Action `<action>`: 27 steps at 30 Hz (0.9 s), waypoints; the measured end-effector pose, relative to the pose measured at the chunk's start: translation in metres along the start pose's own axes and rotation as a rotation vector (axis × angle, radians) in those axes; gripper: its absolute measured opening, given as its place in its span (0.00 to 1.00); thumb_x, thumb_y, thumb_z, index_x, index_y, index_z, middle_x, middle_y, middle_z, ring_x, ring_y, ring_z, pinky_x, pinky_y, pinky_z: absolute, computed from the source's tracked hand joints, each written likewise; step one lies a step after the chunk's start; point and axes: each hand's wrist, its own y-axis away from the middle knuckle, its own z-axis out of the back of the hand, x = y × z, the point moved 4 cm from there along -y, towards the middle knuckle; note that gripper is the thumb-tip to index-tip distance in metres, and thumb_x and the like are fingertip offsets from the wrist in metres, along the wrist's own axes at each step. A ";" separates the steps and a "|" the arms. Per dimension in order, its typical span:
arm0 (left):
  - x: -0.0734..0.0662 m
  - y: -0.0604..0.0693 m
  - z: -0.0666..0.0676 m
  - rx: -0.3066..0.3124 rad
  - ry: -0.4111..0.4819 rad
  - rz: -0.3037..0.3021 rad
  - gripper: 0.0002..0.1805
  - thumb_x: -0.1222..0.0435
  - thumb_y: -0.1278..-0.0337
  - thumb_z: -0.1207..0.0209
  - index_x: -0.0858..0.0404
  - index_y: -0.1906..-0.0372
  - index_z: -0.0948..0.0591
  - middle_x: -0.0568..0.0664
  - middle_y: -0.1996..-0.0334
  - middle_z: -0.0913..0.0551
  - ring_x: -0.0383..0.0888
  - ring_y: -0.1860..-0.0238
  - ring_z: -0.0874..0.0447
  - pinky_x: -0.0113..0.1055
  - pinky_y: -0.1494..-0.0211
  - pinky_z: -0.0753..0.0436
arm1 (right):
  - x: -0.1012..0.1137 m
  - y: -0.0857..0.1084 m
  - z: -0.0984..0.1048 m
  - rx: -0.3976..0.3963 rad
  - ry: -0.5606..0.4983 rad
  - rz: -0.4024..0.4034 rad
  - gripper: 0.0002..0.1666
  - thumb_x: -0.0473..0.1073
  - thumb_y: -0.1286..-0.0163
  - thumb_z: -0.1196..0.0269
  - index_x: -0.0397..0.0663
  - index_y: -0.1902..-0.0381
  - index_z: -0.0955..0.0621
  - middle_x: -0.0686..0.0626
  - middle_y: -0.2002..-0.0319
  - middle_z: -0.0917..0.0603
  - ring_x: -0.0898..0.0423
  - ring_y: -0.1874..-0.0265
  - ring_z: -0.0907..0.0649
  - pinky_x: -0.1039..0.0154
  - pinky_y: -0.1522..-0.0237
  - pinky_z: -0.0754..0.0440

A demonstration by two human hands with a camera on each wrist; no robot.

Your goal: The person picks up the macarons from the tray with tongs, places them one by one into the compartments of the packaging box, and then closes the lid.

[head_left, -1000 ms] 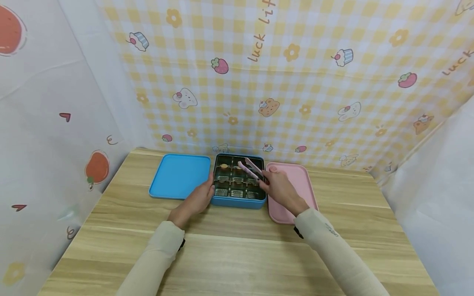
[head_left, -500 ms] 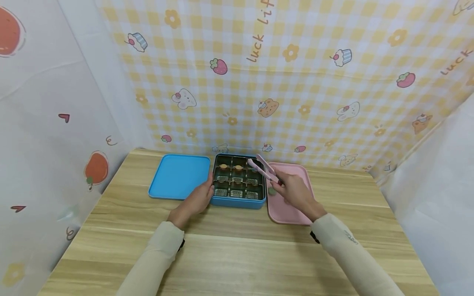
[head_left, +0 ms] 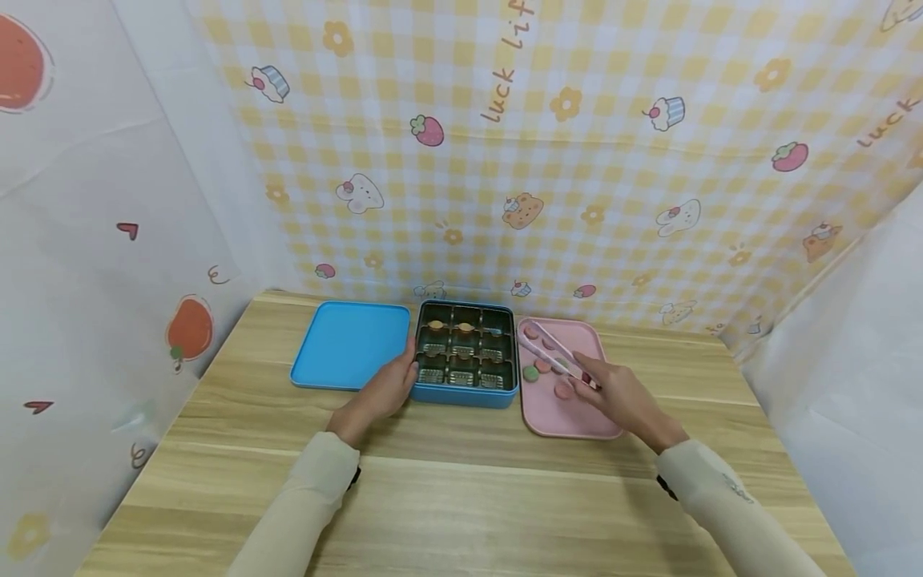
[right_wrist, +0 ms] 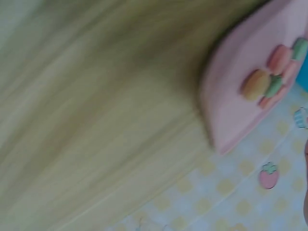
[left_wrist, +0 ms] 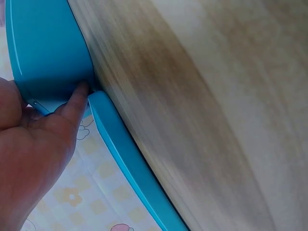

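In the head view, my left hand [head_left: 378, 398] rests against the left side of a blue box [head_left: 465, 395]. The left wrist view shows its straight fingers along the box wall [left_wrist: 53, 53], the thumb near the rim. The box has a dark divided insert; two yellowish macarons [head_left: 436, 324] and a blue macaron [head_left: 493, 330] stand in its back row. My right hand [head_left: 620, 394] pinches pale pink tongs [head_left: 551, 353] over a pink tray [head_left: 577, 421]. The tong tips are around or above a pink macaron [head_left: 531, 331]; contact cannot be told.
Several macarons lie on the tray, among them a green macaron [head_left: 530, 373], a pink macaron [head_left: 562, 389] and a yellow-orange macaron [right_wrist: 256, 85]. A blue lid [head_left: 349, 344] lies left of the box. A checked cloth [head_left: 461, 160] hangs behind the wooden table [head_left: 461, 497].
My right hand has carried the tongs rightward from above the box to over the tray. The blue macaron in the back right compartment is now uncovered. My left hand stays at the box.
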 end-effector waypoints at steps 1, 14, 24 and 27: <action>0.000 0.000 0.000 -0.003 -0.003 0.002 0.34 0.66 0.20 0.62 0.74 0.23 0.63 0.72 0.26 0.46 0.63 0.26 0.45 0.56 0.27 0.37 | -0.003 0.005 0.001 -0.015 0.007 0.027 0.28 0.38 0.35 0.31 0.34 0.38 0.23 0.58 0.74 0.22 0.69 0.80 0.30 0.72 0.79 0.30; 0.001 -0.001 -0.001 -0.002 -0.008 -0.001 0.34 0.66 0.20 0.63 0.73 0.23 0.64 0.71 0.26 0.47 0.61 0.25 0.45 0.55 0.26 0.38 | -0.033 0.064 0.010 -0.029 0.097 0.090 0.28 0.35 0.44 0.27 0.33 0.44 0.19 0.63 0.75 0.25 0.73 0.78 0.32 0.75 0.79 0.32; 0.002 -0.001 -0.001 -0.006 -0.012 0.016 0.34 0.65 0.20 0.62 0.72 0.23 0.64 0.71 0.26 0.45 0.61 0.26 0.44 0.54 0.26 0.37 | -0.043 0.098 0.013 -0.007 0.120 0.081 0.30 0.35 0.44 0.27 0.32 0.43 0.20 0.66 0.74 0.28 0.74 0.76 0.32 0.73 0.77 0.30; 0.001 0.000 -0.001 -0.006 -0.016 0.010 0.34 0.65 0.20 0.63 0.72 0.23 0.64 0.71 0.27 0.44 0.62 0.26 0.43 0.55 0.26 0.37 | -0.047 0.104 0.013 -0.012 0.130 0.072 0.30 0.35 0.45 0.27 0.32 0.44 0.20 0.65 0.74 0.28 0.74 0.76 0.32 0.73 0.78 0.30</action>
